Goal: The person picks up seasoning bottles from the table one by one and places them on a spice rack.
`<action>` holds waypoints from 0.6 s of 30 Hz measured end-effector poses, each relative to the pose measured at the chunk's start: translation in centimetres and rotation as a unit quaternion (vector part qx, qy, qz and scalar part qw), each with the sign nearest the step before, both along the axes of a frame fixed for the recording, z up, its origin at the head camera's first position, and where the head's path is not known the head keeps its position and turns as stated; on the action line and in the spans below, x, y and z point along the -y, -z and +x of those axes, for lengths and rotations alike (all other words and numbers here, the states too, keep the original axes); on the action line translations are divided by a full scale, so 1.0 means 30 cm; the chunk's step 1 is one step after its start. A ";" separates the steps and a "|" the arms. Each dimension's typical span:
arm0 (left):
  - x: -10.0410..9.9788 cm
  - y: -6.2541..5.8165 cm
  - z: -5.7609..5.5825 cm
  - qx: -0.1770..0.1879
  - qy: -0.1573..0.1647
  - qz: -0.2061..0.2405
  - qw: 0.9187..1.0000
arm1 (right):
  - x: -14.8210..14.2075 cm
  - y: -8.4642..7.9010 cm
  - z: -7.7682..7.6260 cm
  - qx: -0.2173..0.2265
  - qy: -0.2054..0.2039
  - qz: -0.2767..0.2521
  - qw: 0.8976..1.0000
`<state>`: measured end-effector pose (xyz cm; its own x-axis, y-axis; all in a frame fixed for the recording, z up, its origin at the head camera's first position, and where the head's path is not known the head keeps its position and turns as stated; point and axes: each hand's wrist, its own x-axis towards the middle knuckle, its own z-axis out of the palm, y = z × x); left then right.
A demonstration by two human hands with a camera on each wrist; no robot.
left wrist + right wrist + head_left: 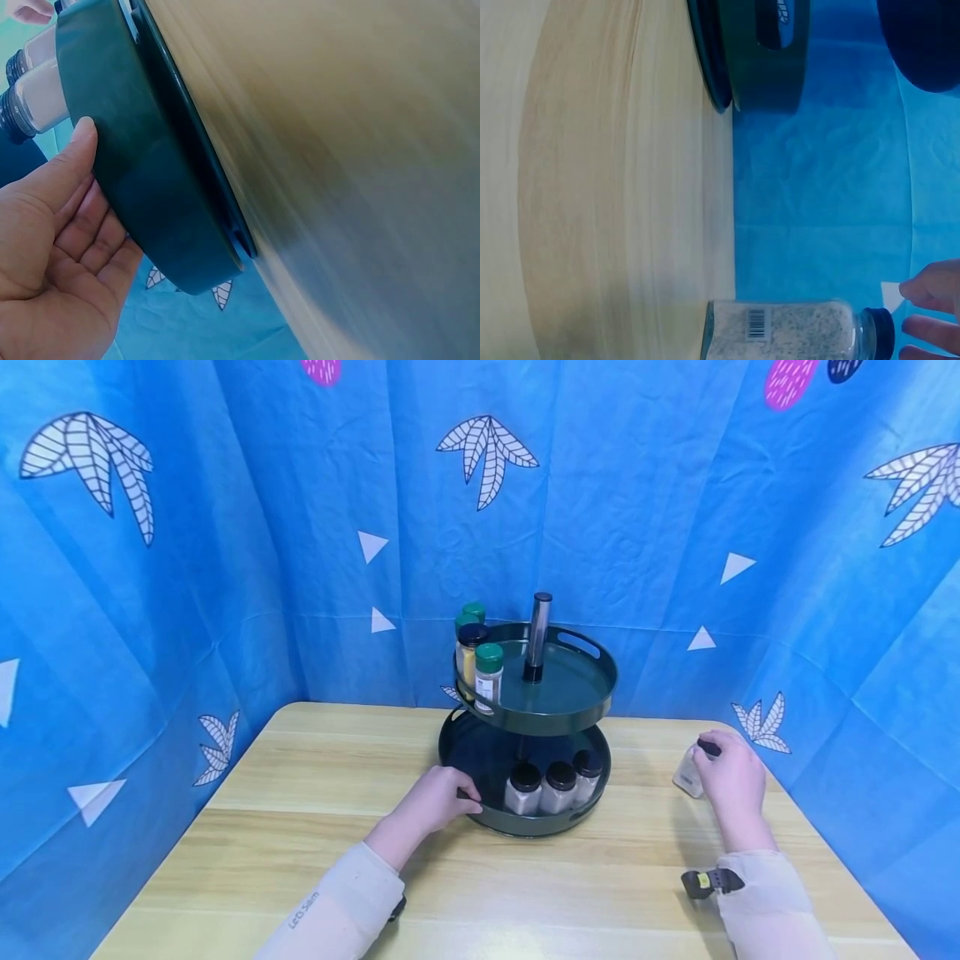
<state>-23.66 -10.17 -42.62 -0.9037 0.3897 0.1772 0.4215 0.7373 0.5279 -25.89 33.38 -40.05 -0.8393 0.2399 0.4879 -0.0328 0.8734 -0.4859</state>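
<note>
A dark green two-tier round tray (570,724) stands on the table. My left hand (435,797) holds the lower tier's rim at its left front; in the left wrist view, the thumb (84,139) lies against the wall. Three black-capped jars (558,789) with pale contents stand in the lower tier. At the right, a clear jar (795,330) with speckled pale contents and a black cap stands on the table. My right hand (733,781) is at this cap; the right wrist view shows its fingers (934,289) just apart from it.
Several bottles with green or dark caps (488,672) stand on the upper tier's left side. A metal post (538,635) rises through the tray. Blue patterned cloth (637,527) hangs behind the wooden table (315,760) and along both sides.
</note>
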 end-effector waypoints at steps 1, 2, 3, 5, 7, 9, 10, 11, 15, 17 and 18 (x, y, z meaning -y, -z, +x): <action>0.000 0.000 0.000 0.001 0.000 0.001 1.000 | -0.001 0.002 -0.002 0.000 0.000 0.000 1.000; 0.000 0.000 0.000 0.002 0.000 0.002 1.000 | -0.003 0.004 -0.005 0.000 0.000 0.000 1.000; 0.000 0.001 0.000 0.003 -0.001 0.003 1.000 | -0.003 0.006 -0.007 0.000 0.000 0.000 1.000; 0.000 0.003 -0.001 0.003 -0.002 0.002 1.000 | -0.005 0.011 -0.011 -0.001 0.001 0.000 1.000; 0.001 0.004 -0.002 0.000 -0.001 0.002 1.000 | -0.006 0.015 -0.014 -0.003 0.001 0.000 1.000; 0.002 0.005 -0.003 -0.003 0.000 0.001 1.000 | -0.007 0.018 -0.016 -0.005 0.003 0.000 1.000; 0.002 0.005 -0.004 -0.006 0.002 0.001 1.000 | -0.007 0.020 -0.016 -0.006 0.005 0.001 1.000; 0.003 0.005 -0.004 -0.007 0.003 0.000 1.000 | -0.008 0.021 -0.017 -0.006 0.006 0.002 1.000; 0.005 0.007 -0.007 -0.009 0.005 0.000 1.000 | -0.010 0.025 -0.021 -0.003 0.008 0.002 1.000; 0.006 0.007 -0.008 -0.007 0.005 0.000 1.000 | -0.012 0.027 -0.023 -0.002 0.009 0.001 1.000; 0.007 0.008 -0.008 -0.006 0.005 0.001 1.000 | -0.012 0.028 -0.024 -0.001 0.009 0.001 1.000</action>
